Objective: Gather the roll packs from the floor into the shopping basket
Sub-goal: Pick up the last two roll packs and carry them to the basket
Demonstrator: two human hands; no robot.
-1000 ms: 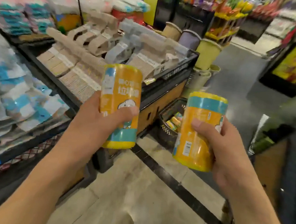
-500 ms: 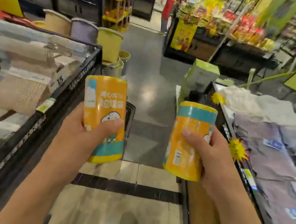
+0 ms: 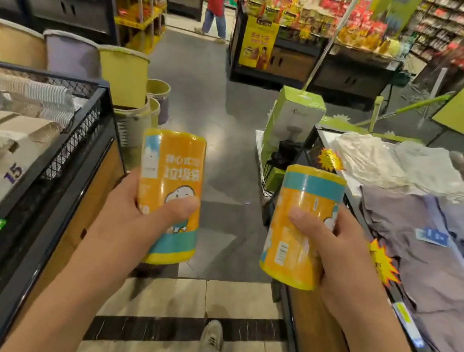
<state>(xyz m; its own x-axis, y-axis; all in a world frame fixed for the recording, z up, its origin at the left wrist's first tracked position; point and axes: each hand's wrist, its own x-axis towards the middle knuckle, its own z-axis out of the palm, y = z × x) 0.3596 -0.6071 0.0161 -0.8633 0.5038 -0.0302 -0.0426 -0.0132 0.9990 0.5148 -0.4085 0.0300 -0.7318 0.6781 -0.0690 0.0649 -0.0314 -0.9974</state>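
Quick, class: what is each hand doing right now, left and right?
Left hand: closed round an upright orange roll pack.
Right hand: closed round a second orange roll pack, tilted slightly.

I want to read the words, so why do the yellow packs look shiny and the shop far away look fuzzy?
In the head view, shop lights glare off the plastic wrap of the left roll pack and the right roll pack; the far shelves are blurred, and the wide lens bends the edges.
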